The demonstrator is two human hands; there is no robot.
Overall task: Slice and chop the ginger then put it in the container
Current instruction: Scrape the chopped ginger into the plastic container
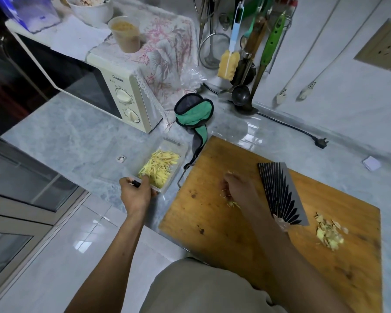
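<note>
- Head view: left hand [136, 193] gripping near edge of clear container [167, 188] on counter [77, 136], ginger strips [159, 164] lying inside.
- Right hand [239, 188] curling over loose ginger shreds [233, 204] on cutting board [212, 222]; grip unclear.
- Cleaver [282, 195] lying flat on board beside right hand, ginger scraps [330, 232] sitting near its right.

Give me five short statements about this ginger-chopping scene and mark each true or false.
1. The container already holds ginger strips. True.
2. The left hand grips the knife. False: it holds the container's near edge.
3. The knife lies on the cutting board. True.
4. The right hand is over the microwave. False: it is on the board, gathering ginger bits.
5. Ginger scraps lie on the board's right side. True.
</note>
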